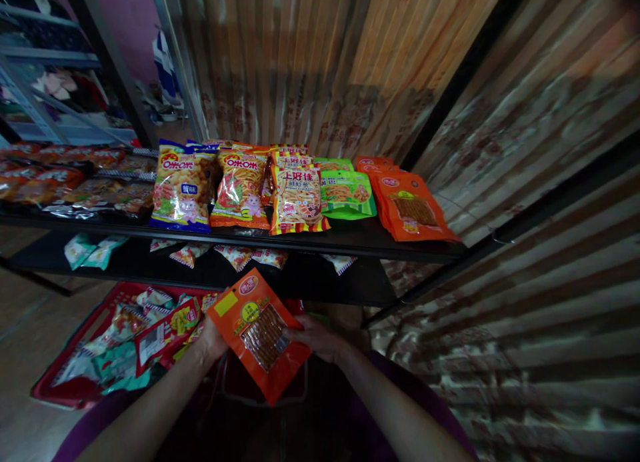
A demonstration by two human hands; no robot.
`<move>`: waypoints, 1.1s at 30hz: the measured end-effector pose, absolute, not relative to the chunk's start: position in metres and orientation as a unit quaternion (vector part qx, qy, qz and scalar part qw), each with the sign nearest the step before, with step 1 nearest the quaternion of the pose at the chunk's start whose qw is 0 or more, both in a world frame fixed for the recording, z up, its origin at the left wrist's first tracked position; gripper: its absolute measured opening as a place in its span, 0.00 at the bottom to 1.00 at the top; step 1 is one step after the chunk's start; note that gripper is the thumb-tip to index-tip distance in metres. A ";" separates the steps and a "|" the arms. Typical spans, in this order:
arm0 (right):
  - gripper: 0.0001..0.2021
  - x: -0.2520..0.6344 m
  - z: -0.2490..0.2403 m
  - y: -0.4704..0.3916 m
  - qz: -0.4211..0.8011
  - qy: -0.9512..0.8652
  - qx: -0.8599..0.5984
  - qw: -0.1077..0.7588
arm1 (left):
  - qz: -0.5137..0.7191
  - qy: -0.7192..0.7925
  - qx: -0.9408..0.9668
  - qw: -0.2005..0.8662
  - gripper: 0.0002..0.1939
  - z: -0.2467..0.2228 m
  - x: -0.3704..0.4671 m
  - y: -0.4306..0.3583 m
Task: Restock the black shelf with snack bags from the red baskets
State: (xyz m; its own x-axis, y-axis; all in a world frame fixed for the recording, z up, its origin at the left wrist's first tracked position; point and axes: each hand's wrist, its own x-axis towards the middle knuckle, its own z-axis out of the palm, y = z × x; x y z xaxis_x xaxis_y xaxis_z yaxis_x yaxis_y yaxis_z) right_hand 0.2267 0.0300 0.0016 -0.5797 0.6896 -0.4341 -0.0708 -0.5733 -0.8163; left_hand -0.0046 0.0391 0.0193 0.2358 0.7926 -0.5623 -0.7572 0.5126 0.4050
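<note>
An orange snack packet (263,334) with a clear window showing brown sticks is held tilted between my two hands, in front of the shelf. My left hand (216,337) grips its left edge, the fingers mostly hidden behind it. On the opposite edge, my right hand (317,339) is closed with fingertips over the window side. Similar orange packets (413,205) stand in a stack at the right end of the upper black shelf (345,239). Beside them are green snack bags (347,194), and left of those yellow-and-red cracker bags (299,199).
Blue-edged snack bags (183,189) and flat orange-brown packs (75,182) fill the shelf's left part. Below, the lower shelf (320,279) holds small packets. A red basket (50,385) of mixed snacks sits on the floor at left. A corrugated wall (540,295) stands at right.
</note>
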 end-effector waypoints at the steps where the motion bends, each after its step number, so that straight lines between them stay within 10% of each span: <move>1: 0.25 0.228 0.000 0.029 0.791 -0.398 -0.399 0.238 | 0.489 0.382 0.034 0.784 0.17 0.022 -0.005 0.037; 19: 0.24 0.217 -0.005 0.032 0.761 -0.386 -0.442 0.275 | 0.531 0.318 0.040 0.785 0.29 0.028 -0.021 0.028; 28: 0.25 0.216 0.001 0.034 0.762 -0.338 -0.459 0.307 | 0.506 0.392 0.086 0.763 0.06 0.025 -0.015 0.025; 33: 0.25 0.213 -0.001 0.033 0.756 -0.347 -0.467 0.300 | 0.490 0.432 0.115 0.748 0.12 0.020 -0.004 0.022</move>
State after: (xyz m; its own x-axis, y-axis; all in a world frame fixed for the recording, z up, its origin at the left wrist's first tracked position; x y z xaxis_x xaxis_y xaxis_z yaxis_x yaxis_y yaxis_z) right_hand 0.2132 0.0333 -0.0008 -0.3834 0.7782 -0.4975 -0.1300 -0.5787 -0.8051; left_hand -0.0043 0.0220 0.0204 0.1458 0.8324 -0.5346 -0.6344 0.4933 0.5951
